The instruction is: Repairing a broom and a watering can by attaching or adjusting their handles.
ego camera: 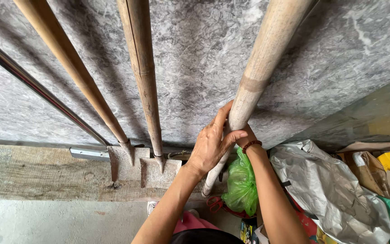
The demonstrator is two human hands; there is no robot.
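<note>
Head view, looking down a grey marbled wall (195, 58). Both hands grip the thick wooden pole (260, 77), which leans against the wall at the right of a row of long-handled tools. The left hand (211, 144) wraps the shaft from the front, thumb laid across it and fingers curled closed around the wood. The right hand (244, 135), wearing a beaded bracelet (251, 144), is closed on the far side of the same shaft, though most of it is hidden behind the pole. The pole's lower end runs down behind the left wrist towards a green plastic bag (241, 183). Two hoes (129, 135) and a metal rod (32, 83) stand to the left; a grey sack (326, 180) lies to the right. For a sound grip, the hands are best kept stacked close, with the shaft drawn straight along its length, clear of the neighbouring handles and the bag.
</note>
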